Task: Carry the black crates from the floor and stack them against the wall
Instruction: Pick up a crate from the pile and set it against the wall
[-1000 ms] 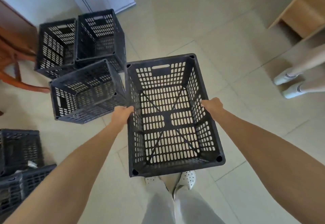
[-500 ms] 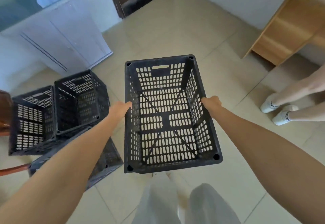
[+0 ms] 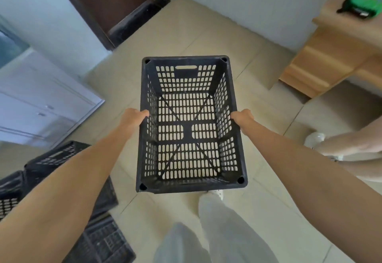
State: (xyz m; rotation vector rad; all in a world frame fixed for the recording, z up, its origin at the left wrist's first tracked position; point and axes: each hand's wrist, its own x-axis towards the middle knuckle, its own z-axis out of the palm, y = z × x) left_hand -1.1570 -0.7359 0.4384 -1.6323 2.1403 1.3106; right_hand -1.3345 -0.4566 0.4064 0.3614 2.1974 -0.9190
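I hold an empty black slotted crate [image 3: 191, 130] level in front of me, above the tiled floor, open side up. My left hand [image 3: 134, 117] grips its left long rim and my right hand [image 3: 242, 117] grips its right long rim. More black crates [image 3: 62, 155] sit on the floor at the lower left, partly hidden behind my left forearm. The white wall [image 3: 258, 4] lies ahead, beyond the crate.
A dark wooden door [image 3: 115, 0] stands ahead on the left, with a white cabinet [image 3: 41, 101] at the left. A wooden desk [image 3: 330, 56] with a green object [image 3: 359, 4] is at the right. Another person's legs [image 3: 351, 149] are near the right edge.
I have turned right and walked with the crate: the floor crates slid to the lower left, and the door, wall and desk came closer. My grip is unchanged.
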